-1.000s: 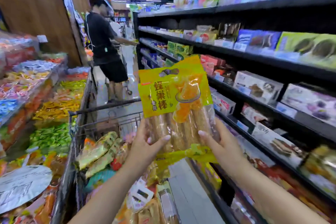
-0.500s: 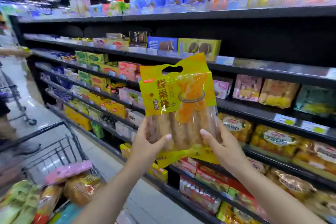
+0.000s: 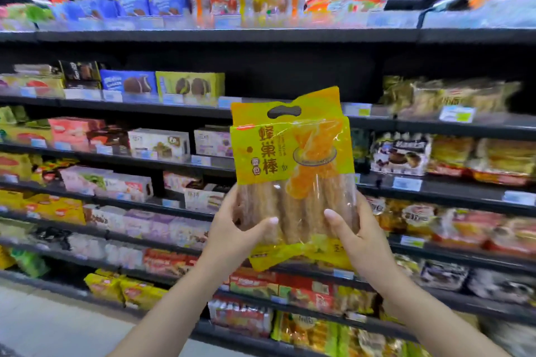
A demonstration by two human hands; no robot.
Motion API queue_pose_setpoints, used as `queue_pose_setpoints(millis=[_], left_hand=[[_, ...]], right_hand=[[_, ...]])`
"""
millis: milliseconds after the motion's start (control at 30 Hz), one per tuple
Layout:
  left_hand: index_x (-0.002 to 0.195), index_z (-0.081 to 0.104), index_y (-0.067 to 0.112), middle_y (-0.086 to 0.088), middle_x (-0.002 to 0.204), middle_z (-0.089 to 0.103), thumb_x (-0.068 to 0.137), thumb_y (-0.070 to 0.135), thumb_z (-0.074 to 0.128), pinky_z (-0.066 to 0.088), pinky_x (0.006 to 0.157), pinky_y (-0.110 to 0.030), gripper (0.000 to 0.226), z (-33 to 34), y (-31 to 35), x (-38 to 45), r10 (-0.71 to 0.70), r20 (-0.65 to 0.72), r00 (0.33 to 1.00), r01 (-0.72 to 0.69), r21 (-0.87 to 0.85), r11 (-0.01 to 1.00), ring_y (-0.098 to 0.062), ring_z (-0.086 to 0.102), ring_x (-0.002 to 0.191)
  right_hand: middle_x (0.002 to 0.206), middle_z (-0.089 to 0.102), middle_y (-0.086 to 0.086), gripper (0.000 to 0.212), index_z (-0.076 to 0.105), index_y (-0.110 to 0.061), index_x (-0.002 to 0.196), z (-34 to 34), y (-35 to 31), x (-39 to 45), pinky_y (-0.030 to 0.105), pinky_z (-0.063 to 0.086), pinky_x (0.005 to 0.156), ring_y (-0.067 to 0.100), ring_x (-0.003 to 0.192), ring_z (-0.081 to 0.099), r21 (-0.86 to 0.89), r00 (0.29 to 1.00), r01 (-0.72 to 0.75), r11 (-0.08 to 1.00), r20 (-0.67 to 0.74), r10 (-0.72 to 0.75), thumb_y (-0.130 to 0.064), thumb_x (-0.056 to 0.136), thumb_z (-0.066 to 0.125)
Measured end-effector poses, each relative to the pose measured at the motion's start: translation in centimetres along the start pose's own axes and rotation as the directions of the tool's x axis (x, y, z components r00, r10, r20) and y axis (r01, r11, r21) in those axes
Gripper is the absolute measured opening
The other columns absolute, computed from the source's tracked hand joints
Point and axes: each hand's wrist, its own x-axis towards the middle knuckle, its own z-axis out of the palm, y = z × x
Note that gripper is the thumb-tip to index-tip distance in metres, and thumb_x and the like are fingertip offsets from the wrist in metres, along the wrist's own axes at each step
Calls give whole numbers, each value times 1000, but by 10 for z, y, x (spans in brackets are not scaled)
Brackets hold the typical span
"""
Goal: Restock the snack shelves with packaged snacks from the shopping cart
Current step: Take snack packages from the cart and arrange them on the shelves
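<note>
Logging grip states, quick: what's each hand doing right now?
Left hand: grips the snack bag at its lower left edge.
Right hand: grips the same bag at its lower right edge.

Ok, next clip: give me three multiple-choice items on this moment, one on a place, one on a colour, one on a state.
1. Where is the snack bag?
A. Lying on a shelf
B. Held up in front of the shelves
C. On the floor

2. What colour is the top of the bag?
A. Yellow
B. Blue
C. Black

3. How is the bag held?
A. By the left hand alone
B. By its handle hole
C. By both hands, the right hand too, at its lower part

Answers:
1 B: the bag stands upright in the air before the shelves.
2 A: the printed top is yellow with red characters.
3 C: thumbs press the clear lower front from both sides.
</note>
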Motion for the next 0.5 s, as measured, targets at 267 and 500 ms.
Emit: queue_pose_setpoints(millis=[267,500], left_hand=[[137,26,53,40,126,35,65,52,77,34,91,-19,88,142,44,0,7,126,992,-4,-21,1000,4,39,119],[148,19,43,23,141,32,64,58,75,31,108,-29,102,246,67,-2,-17,205,979,26,-42,999,2,30,131]], right_hand=[[119,52,-34,49,38,-44,130,-138,48,-16,1,39,81,-21,107,47,-29,987,-48,998,-154,43,-50,84,55],[116,43,-43,38,38,-49,122,-237,82,-24,-7,31,78,-32,105,38,-37,979,-74,997,-194,66,-40,89,54]])
